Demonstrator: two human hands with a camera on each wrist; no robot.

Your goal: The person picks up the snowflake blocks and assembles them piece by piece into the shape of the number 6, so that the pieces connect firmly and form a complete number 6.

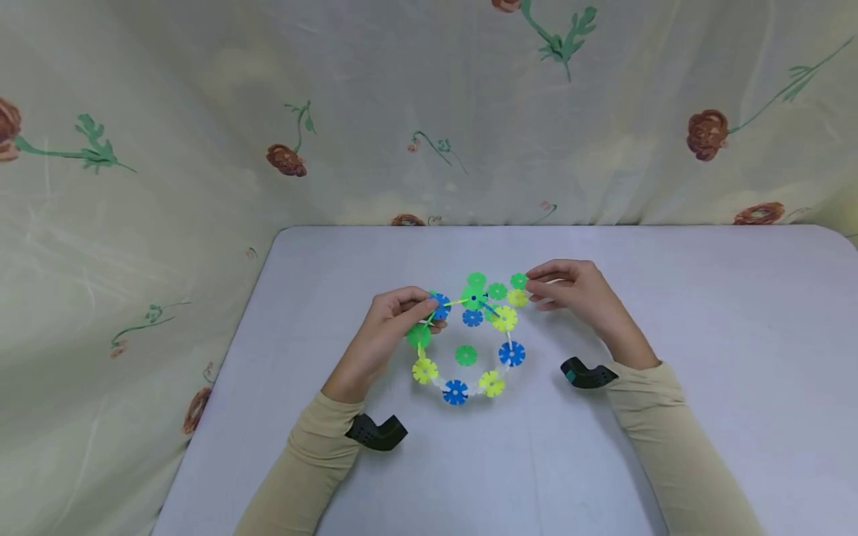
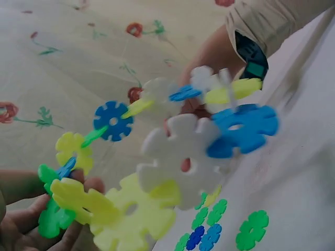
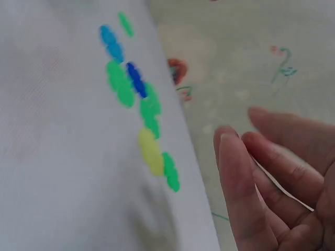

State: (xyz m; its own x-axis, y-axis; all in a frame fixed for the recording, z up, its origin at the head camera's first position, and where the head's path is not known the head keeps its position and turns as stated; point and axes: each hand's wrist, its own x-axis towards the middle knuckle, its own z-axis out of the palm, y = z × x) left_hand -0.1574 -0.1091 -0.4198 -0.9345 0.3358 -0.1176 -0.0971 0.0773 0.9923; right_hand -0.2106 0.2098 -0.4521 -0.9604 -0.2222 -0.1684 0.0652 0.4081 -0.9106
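Note:
A chain of notched flower-shaped plastic discs (image 1: 456, 392), linked into a ring of blue, green, yellow and white pieces, is held up over the table. My left hand (image 1: 385, 320) pinches its left side between thumb and fingers; the left wrist view shows the linked white disc (image 2: 162, 157) up close. My right hand (image 1: 576, 290) is near the loose discs at the back, its fingers loosely bent. In the right wrist view that hand (image 3: 277, 193) holds nothing, and a gap separates it from the yellow disc (image 3: 151, 152).
Loose green, blue and yellow discs (image 1: 477, 281) lie in a small group on the white table (image 1: 704, 313). A lone green disc (image 1: 465, 356) appears through the ring. Behind the table's far edge hangs a flower-patterned cloth (image 1: 469, 89).

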